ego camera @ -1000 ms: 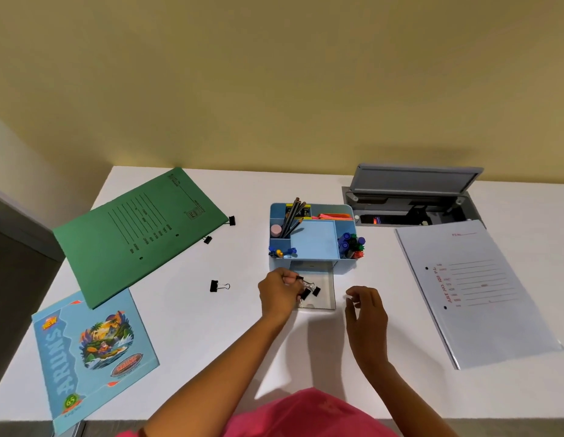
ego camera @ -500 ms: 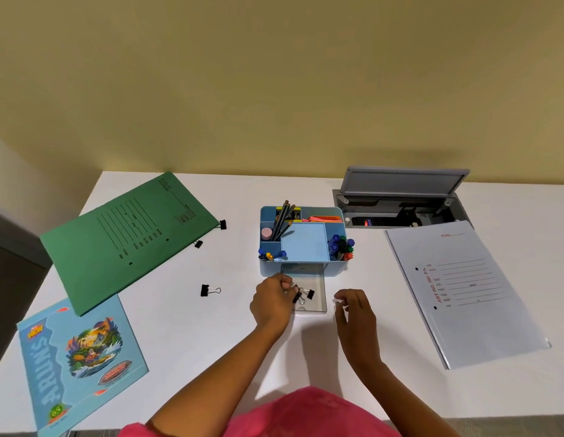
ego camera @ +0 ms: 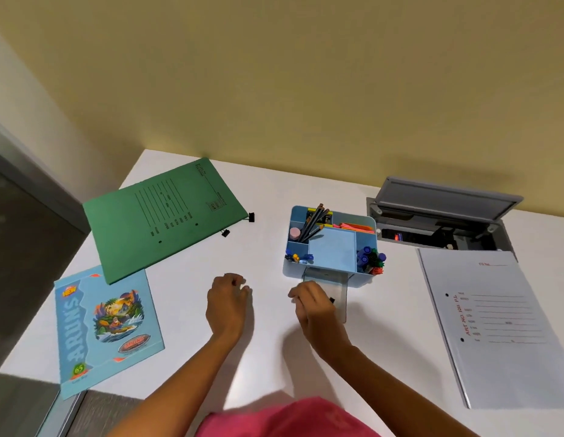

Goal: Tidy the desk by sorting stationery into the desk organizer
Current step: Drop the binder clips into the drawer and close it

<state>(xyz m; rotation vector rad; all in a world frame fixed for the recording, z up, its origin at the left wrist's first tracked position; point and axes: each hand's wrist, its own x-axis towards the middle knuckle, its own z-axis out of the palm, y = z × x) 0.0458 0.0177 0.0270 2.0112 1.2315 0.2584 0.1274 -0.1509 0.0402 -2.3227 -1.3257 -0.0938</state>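
Observation:
The light blue desk organizer (ego camera: 332, 251) stands mid-desk with pencils, pens and pins in its compartments. Its clear drawer (ego camera: 340, 291) is pulled out toward me. My right hand (ego camera: 312, 305) lies over the drawer's left part with its fingers curled, and a black binder clip (ego camera: 331, 299) peeks out at the fingertips. My left hand (ego camera: 227, 299) is cupped, fingers down, on the desk left of the organizer, and whatever is under it is hidden. Two more black binder clips (ego camera: 251, 217) (ego camera: 225, 233) lie at the green folder's right edge.
A green folder (ego camera: 167, 219) lies at the back left, with a blue picture book (ego camera: 107, 326) at the front left. A white folder (ego camera: 495, 323) covers the right side. Behind it is an open grey cable box (ego camera: 438, 216).
My left hand left the drawer and moved left onto the spot where a loose binder clip lay; that clip no longer shows. My right hand moved onto the drawer. The camera shifted.

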